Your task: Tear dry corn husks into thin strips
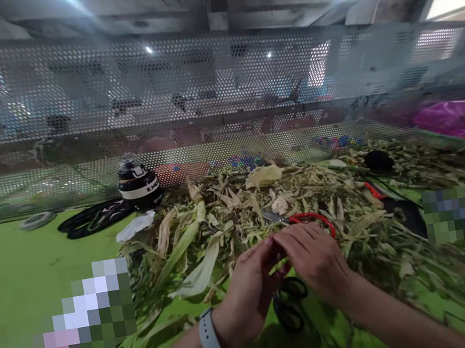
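Left hand point(245, 292) and right hand point(316, 261) meet finger to finger; whether they clamp anything cannot be told. Red-handled metal scissors point(296, 219) lie just beyond, on heaped dry tan-green leaves point(228, 199).

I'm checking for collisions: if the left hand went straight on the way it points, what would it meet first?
Most likely the right hand, just ahead of the left hand; whether they touch is unclear.
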A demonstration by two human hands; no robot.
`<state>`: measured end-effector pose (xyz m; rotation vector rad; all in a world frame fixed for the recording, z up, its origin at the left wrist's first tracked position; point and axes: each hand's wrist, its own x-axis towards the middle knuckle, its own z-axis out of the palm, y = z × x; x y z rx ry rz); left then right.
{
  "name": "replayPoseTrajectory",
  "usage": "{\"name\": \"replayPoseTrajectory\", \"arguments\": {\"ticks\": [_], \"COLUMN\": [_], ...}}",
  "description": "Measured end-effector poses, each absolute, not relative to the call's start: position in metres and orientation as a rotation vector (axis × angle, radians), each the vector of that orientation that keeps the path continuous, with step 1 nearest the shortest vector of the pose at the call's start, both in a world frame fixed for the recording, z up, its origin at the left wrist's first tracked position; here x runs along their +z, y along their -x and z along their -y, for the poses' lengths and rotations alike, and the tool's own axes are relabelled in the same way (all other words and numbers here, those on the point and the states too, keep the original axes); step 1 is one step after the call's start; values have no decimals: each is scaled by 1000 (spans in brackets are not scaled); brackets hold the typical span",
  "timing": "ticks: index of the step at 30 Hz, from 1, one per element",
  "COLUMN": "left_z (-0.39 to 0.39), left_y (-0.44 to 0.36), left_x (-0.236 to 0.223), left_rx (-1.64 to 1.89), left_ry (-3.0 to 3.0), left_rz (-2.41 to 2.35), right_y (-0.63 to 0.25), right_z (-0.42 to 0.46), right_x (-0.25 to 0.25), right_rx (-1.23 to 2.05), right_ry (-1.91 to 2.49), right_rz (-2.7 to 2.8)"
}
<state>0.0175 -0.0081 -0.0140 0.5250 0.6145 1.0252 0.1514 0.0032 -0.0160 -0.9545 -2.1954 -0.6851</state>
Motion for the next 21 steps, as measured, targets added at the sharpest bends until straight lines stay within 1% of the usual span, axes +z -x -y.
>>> {"name": "replayPoseTrajectory", "arguments": {"ticks": [4, 11, 21], "left_z": [7, 5, 7], "left_y": [-19, -19, -18], "left_x": [-17, -18, -11], "left_rx": [1028, 992, 973], "left_ry": [-383, -338, -345], "left_rz": [-576, -566, -562], "right_y": [-150, -151, -154], "right_z": [-3, -2, -1], "right_x": [-15, -15, -9], "right_rx": [-648, -557, -611], "right_ry": [932, 931, 866], "right_rz": [2207, 2196, 2241]}}
